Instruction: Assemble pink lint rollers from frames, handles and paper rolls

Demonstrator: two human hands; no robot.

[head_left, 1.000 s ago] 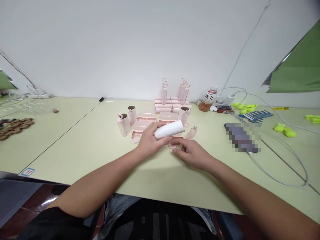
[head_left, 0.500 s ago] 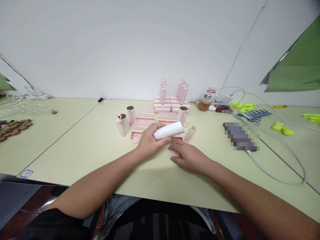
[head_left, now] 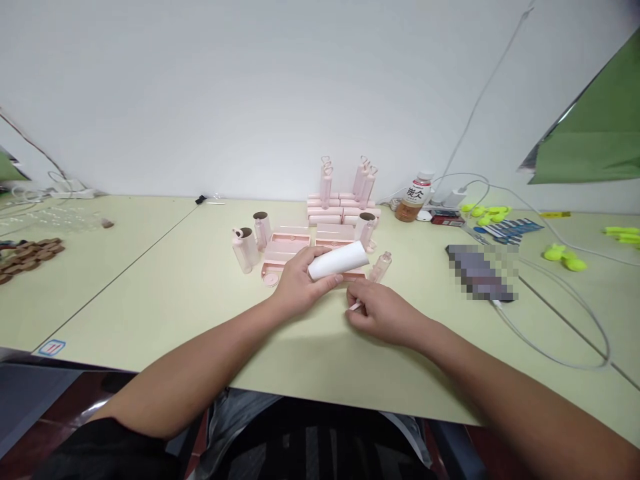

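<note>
My left hand (head_left: 296,285) is wrapped round a white tube (head_left: 339,260), held tilted above the table with its right end higher. My right hand (head_left: 384,311) is closed on a round pink lid (head_left: 355,306), of which only a thin edge shows between the fingers. Just beyond my hands lie open pink trays (head_left: 289,248), partly covered by the left hand and the tube. A small clear pink bottle (head_left: 381,267) leans to the right of the tube. Another round pink lid (head_left: 271,279) rests left of my left hand.
Open-topped pink tubes (head_left: 261,217) and a pink bottle (head_left: 243,252) stand at left. Tall pink bottles (head_left: 327,189) stand on stacked pink cylinders (head_left: 325,220) by the wall. Rightward are a drink bottle (head_left: 415,198), a phone (head_left: 480,275) and its white cable (head_left: 545,360).
My right hand has moved slightly right and its fingers have curled in. The pink lid has turned from nearly face-on to edge-on. My left hand and the white tube have hardly moved.
</note>
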